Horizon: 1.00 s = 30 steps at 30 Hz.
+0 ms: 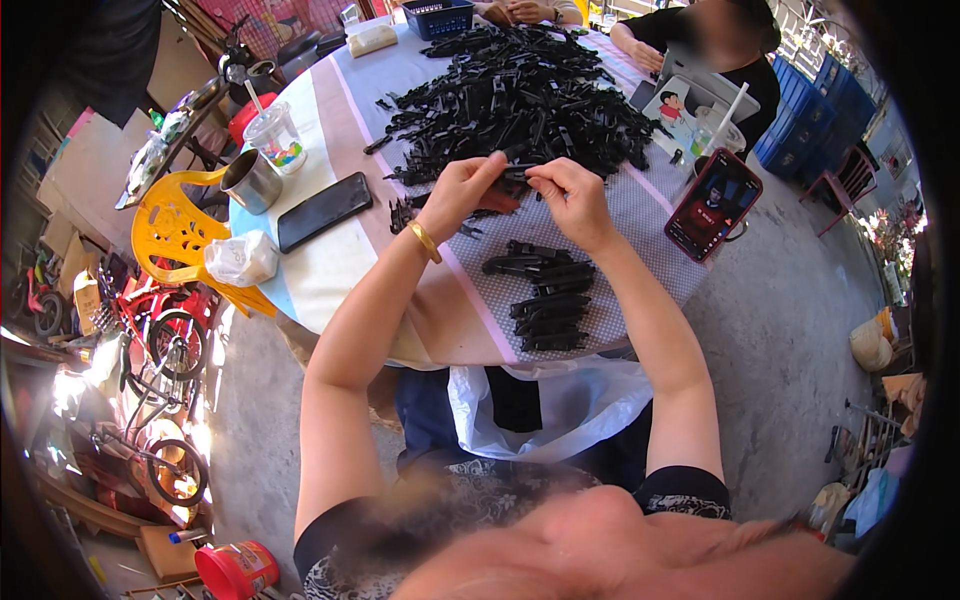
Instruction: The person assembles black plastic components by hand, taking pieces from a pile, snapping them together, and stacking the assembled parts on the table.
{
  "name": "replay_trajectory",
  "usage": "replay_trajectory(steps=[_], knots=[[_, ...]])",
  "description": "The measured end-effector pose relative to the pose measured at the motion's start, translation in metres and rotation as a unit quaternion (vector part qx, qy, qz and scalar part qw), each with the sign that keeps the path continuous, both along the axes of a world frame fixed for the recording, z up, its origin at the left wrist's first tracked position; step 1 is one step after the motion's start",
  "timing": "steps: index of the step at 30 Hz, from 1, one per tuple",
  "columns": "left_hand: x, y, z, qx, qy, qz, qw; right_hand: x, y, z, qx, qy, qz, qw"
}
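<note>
Over the near edge of a big heap of black plastic parts [520,90], both my hands meet at one small, slim black plastic part [515,171]. My left hand [460,200], with a gold bangle at its wrist, grips it from the left, thumb on top. Fingers pinched, my right hand [577,205] has hold of its right end. The part's exact shape is mostly covered by my fingers. Closer to me, between my forearms, several similar parts lie stacked in a rough column [548,300] on the tablecloth [400,310].
A black phone [325,211], metal cup [251,182] and plastic drink cup [274,138] stand left. At right, a lit phone [714,205] leans upright near the edge. A white plastic bag [600,400] hangs at my lap. Across sits a person [757,90]; another's hands [515,12] are beyond the heap.
</note>
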<state>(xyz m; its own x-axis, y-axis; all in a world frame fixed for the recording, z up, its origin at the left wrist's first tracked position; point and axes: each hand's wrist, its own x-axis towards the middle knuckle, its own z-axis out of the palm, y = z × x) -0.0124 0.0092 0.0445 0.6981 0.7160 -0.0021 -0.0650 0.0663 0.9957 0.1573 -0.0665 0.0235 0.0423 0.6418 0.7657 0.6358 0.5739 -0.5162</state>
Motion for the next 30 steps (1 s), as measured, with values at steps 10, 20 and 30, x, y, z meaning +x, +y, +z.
replay_trajectory(steps=[10,20,30], knots=[[0.005,0.000,-0.018,0.201,-0.005,0.019,0.979,-0.003,-0.001,0.000,-0.024,0.024,-0.013,0.999],[0.009,-0.011,-0.015,0.258,0.006,0.097,0.961,-0.011,-0.005,0.002,-0.010,0.117,0.001,0.993],[0.009,-0.013,-0.012,0.239,-0.038,0.095,0.966,-0.009,-0.013,0.019,0.008,0.022,-0.073,0.997]])
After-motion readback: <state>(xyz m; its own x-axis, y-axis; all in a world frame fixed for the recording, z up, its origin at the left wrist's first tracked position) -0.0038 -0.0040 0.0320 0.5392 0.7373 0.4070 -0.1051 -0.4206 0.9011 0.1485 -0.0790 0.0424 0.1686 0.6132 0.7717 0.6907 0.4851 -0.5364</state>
